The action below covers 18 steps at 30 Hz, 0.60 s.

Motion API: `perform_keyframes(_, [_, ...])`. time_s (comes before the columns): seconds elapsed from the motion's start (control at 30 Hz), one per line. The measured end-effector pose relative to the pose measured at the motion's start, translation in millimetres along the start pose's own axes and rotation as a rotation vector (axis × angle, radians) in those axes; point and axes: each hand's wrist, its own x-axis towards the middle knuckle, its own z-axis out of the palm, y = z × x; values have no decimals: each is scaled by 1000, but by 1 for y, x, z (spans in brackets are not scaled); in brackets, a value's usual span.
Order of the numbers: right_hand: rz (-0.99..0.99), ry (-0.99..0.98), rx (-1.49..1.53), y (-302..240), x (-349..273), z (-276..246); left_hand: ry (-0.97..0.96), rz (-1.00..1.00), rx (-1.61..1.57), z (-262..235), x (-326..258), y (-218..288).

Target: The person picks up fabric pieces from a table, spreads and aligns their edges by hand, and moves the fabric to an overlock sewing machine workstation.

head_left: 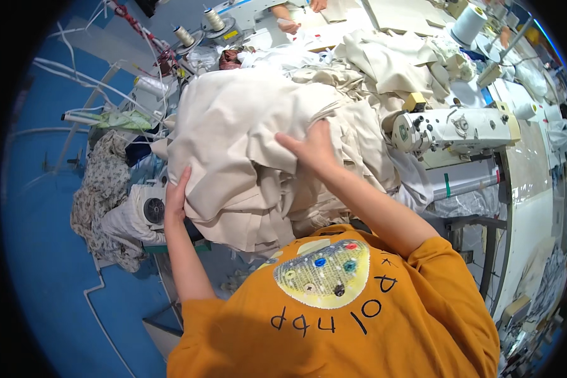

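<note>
A large heap of cream fabric pieces [227, 126] lies in front of me, folded and layered, with loose edges hanging toward my body. My left hand [176, 196] clasps its left side, thumb up along the cloth; the other fingers are hidden behind the fabric. On the right side of the top layers, my right hand [312, 148] grips the cloth, its thumb pointing left over the folds and its fingertips partly covered. More rumpled cream cloth spreads beneath and to the right of the heap.
A white sewing machine [457, 130] stands to the right. Thread cones [215, 20] and white bundles sit behind the heap. Floral cloth [101, 189] hangs at the left beside a white rack. Across the table, another person's hands [288, 25] work near pale fabric.
</note>
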Motion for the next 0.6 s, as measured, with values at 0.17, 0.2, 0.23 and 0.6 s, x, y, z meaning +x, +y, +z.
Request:
perform_keyframes(0.17, [158,58,262,22,21,-38,57,76,61,-10,-20,-4])
perform_keyframes(0.2, [108,132,172,43,34,-43,99,108,118,-5,-25,-5])
perform_keyframes(0.23, [55,204,85,61,48,-48,114,110,104,1,-33,-10])
perform_keyframes(0.6, [-193,-394,-90,6,178,-14,628,1,-512,67,-175,-61])
